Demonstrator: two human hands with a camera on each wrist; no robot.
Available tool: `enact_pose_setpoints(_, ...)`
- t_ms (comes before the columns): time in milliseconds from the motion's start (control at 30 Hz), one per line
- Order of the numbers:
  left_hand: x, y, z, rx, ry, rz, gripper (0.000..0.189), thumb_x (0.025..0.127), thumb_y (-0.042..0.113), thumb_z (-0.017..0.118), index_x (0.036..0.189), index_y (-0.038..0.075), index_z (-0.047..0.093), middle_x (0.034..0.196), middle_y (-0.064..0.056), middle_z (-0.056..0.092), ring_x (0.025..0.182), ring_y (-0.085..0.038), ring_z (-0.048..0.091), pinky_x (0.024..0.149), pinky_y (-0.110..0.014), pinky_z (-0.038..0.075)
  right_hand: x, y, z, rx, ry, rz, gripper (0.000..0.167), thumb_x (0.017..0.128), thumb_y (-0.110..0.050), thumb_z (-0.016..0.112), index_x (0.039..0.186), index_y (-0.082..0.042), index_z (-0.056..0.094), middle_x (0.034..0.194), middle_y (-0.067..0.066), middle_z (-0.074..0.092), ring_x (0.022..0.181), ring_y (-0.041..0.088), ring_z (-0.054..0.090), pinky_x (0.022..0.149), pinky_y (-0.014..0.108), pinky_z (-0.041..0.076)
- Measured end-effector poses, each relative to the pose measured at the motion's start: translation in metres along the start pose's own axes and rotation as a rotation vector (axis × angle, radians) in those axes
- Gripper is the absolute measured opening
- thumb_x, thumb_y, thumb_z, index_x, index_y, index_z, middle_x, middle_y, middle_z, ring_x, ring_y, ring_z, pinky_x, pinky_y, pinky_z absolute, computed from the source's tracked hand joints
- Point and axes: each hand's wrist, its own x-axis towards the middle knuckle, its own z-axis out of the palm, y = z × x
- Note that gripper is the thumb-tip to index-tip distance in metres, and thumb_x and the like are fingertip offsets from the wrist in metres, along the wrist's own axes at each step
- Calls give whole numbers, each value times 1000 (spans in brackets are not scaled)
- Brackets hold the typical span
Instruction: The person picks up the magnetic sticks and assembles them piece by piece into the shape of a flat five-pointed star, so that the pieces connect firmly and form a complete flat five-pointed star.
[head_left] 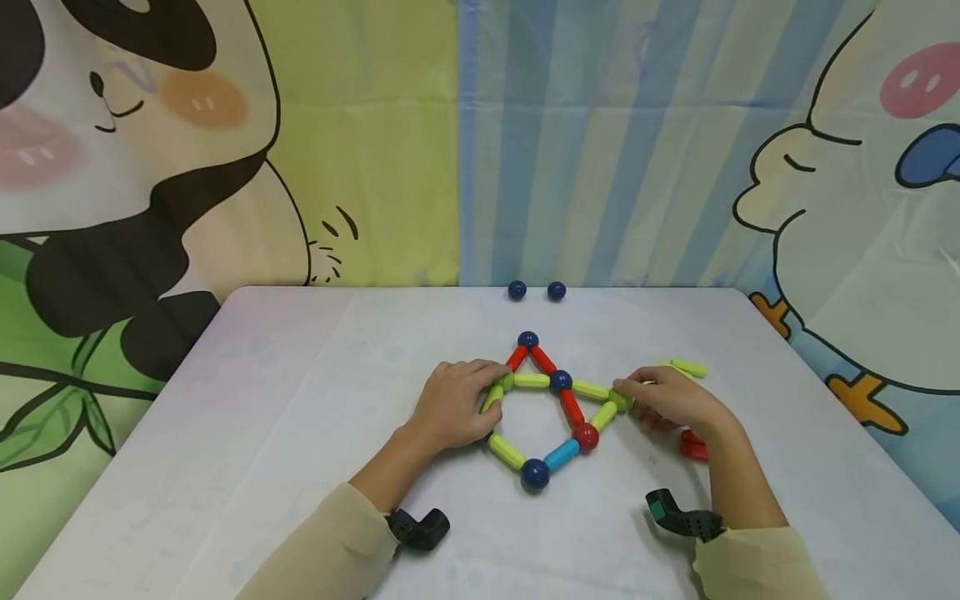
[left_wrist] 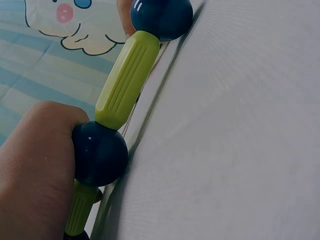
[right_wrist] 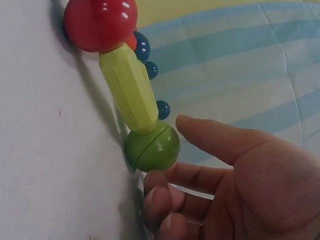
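Note:
A flat frame of magnetic rods and balls lies on the white table (head_left: 315,400). My left hand (head_left: 457,404) grips its left side, fingers over a green ball (head_left: 507,382) and thumb along a yellow-green rod. In the left wrist view the thumb lies against a dark blue ball (left_wrist: 102,154). My right hand (head_left: 675,398) is at the right corner, its fingertips right at another green ball (right_wrist: 152,146). The right wrist view shows that thumb apart from the ball and the other fingers loosely bent. A red ball (head_left: 586,437) joins red, blue and yellow-green rods.
Two loose dark blue balls, one left (head_left: 517,290) and one right (head_left: 556,291), sit at the table's back edge. Loose yellow-green rods (head_left: 688,367) lie beyond the right hand. Red rods (head_left: 693,446) are partly hidden behind the right wrist. A printed curtain (head_left: 375,125) hangs behind.

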Motion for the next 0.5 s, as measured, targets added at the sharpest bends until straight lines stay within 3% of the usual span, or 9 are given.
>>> enact_pose_setpoints(333, 0, 1, -1, 28, -5, 7, 48, 89, 32, 62, 135, 21, 68, 130, 2, 72, 119, -21, 67, 95, -46, 50, 2, -1, 2, 26, 23, -6, 54, 101, -44, 62, 136, -4, 52, 79, 7, 61, 66, 20, 57, 62, 29, 51)
enact_pose_setpoints(500, 0, 2, -3, 49, 34, 23, 45, 89, 35, 59, 130, 21, 71, 121, 0, 73, 114, -22, 68, 101, -55, 46, 8, -1, 4, 82, 83, -28, 57, 101, -41, 63, 137, -4, 41, 95, 12, 65, 74, 21, 63, 69, 29, 56)
